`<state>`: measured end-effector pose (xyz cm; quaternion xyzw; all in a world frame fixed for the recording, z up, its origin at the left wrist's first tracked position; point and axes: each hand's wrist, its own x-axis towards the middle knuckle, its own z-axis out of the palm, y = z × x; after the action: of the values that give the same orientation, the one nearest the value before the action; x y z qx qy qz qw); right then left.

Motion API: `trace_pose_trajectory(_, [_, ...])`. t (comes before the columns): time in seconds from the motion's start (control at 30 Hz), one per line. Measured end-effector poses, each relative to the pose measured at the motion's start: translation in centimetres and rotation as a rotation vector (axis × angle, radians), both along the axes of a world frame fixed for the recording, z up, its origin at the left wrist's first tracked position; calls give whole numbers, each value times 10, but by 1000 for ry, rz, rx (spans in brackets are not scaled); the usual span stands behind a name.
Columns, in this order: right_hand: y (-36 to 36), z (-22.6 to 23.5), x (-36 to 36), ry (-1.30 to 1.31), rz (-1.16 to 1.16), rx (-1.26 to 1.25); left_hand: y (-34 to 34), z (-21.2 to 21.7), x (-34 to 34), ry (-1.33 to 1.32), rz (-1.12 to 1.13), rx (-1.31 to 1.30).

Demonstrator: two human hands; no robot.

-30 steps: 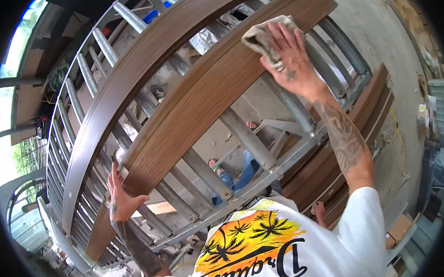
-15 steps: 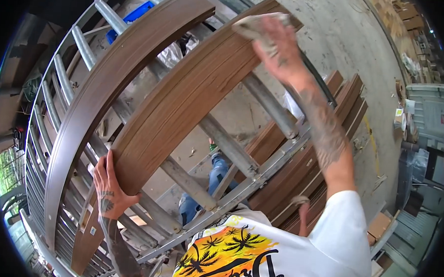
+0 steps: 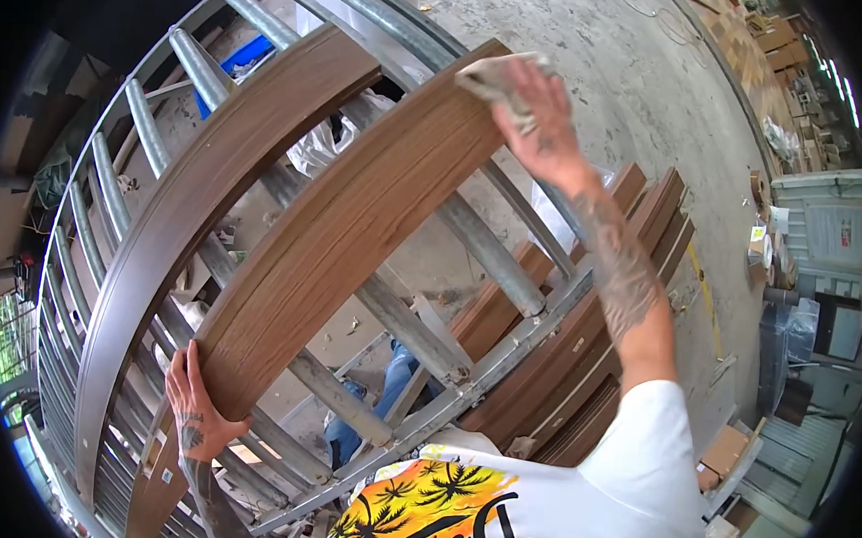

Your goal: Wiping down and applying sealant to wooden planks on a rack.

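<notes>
A long brown wood-grain board (image 3: 341, 231) lies aslant across a metal roller rack. Near its lower left end my left hand (image 3: 201, 415) grips it, the fingers along one edge and the thumb on the other. At the far upper right end my right hand (image 3: 541, 120) presses a crumpled pale cloth (image 3: 497, 80) against the board; hand and cloth are slightly blurred. To the left, a second brown board (image 3: 200, 168), with a ridged edge, lies across the same rack, touched by neither hand.
Metal rollers (image 3: 494, 253) run under both boards, joined by a side rail (image 3: 425, 413) close to my body. More brown boards (image 3: 581, 348) are stacked to the right. A blue bin (image 3: 243, 57) stands beyond the rack, and a yellow line (image 3: 709, 300) marks the concrete floor.
My right hand and the cloth have reached the very end of the board and lap over its edge. My left hand keeps its hold. The whole view has shifted slightly.
</notes>
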<state>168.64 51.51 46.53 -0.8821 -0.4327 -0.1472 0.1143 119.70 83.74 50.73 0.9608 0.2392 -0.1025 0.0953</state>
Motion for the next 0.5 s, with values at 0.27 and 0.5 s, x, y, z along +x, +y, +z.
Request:
trace_pose_trajectory(0.27, [50, -11, -96, 142, 335, -6, 2, 4, -18, 61, 39, 32])
trace_pose_trajectory(0.5, [-25, -10, 93, 794, -442, 244, 2, -1, -11, 6, 44, -14])
